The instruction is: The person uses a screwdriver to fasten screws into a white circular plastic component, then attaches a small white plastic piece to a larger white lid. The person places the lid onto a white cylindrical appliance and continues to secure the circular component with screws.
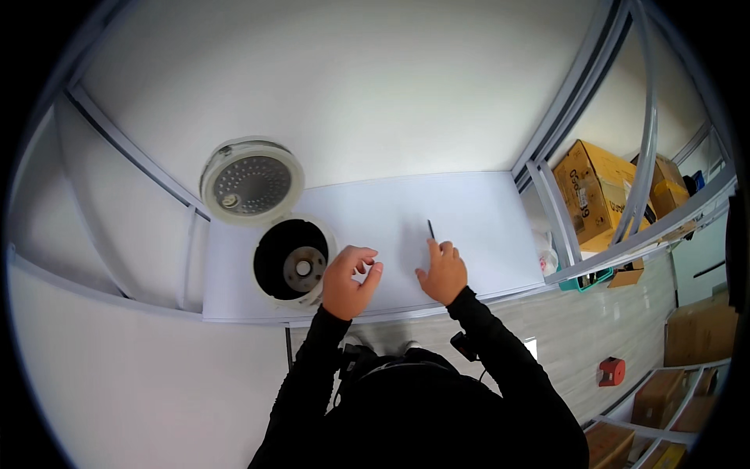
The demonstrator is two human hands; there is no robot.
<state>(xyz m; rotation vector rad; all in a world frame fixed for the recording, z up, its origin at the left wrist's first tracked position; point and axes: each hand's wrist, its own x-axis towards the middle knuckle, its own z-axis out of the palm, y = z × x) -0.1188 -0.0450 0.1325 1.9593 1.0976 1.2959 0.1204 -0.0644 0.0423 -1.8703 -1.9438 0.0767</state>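
A rice cooker [331, 244] stands at the left of the white table with its lid [254, 186] raised. No inner pot is in it; the dark cavity and the round heating plate [304, 270] show. My left hand [349, 283] hovers beside the cooker's right rim, fingers loosely curled, thumb apart from them, nothing visible between. Further right, my right hand [445, 275] is closed above the table. A thin dark stick-like thing [430, 228] sticks out beyond its fingertips, pointing away from me. Most of that thing is hidden by the hand, so its kind does not show.
The white table [484, 227] runs along a pale wall, with grey frame bars [539, 168] at either side. Cardboard boxes [598, 195] and a teal basket [586, 281] lie beyond its right end. A red stool [612, 371] is on the floor at the right.
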